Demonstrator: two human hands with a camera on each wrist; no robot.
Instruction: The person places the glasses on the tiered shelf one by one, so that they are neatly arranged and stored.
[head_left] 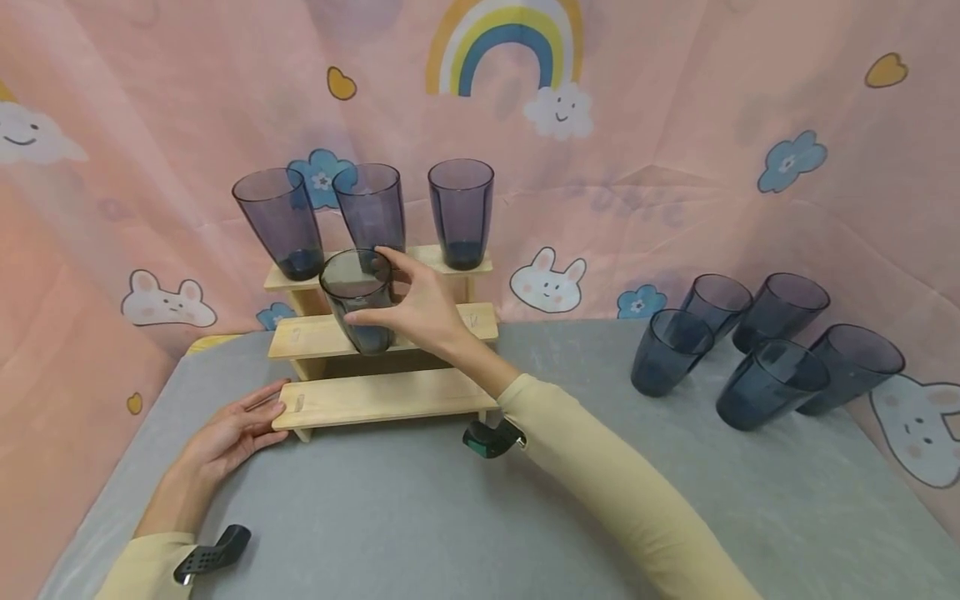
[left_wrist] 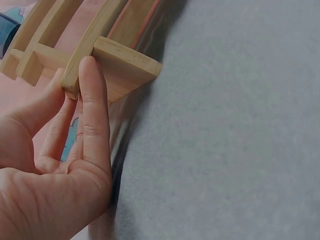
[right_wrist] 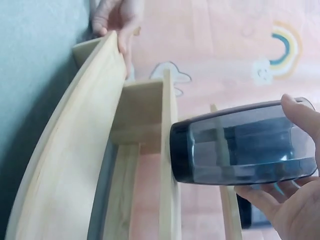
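Observation:
A pale wooden three-step rack (head_left: 382, 398) stands on the grey cloth. My right hand (head_left: 427, 308) grips a dark tinted glass tumbler (head_left: 367, 329) near its rim, thumb and fingers on opposite sides. In the right wrist view, the tumbler's (right_wrist: 240, 147) thick base is against or very close to the middle board (right_wrist: 169, 165); contact is hard to tell. My left hand (head_left: 232, 433) pinches the left end of the lowest board (left_wrist: 82, 62) between thumb and fingers. Along the top step stand a left tumbler (head_left: 281, 221), a middle tumbler (head_left: 371, 200) and a right tumbler (head_left: 462, 212).
Several more tinted tumblers (head_left: 772, 383) stand grouped on the right of the grey tabletop (head_left: 420, 517). Behind everything hangs a pink printed cloth (head_left: 660, 100) with rainbows and rabbits, close to the rack's back.

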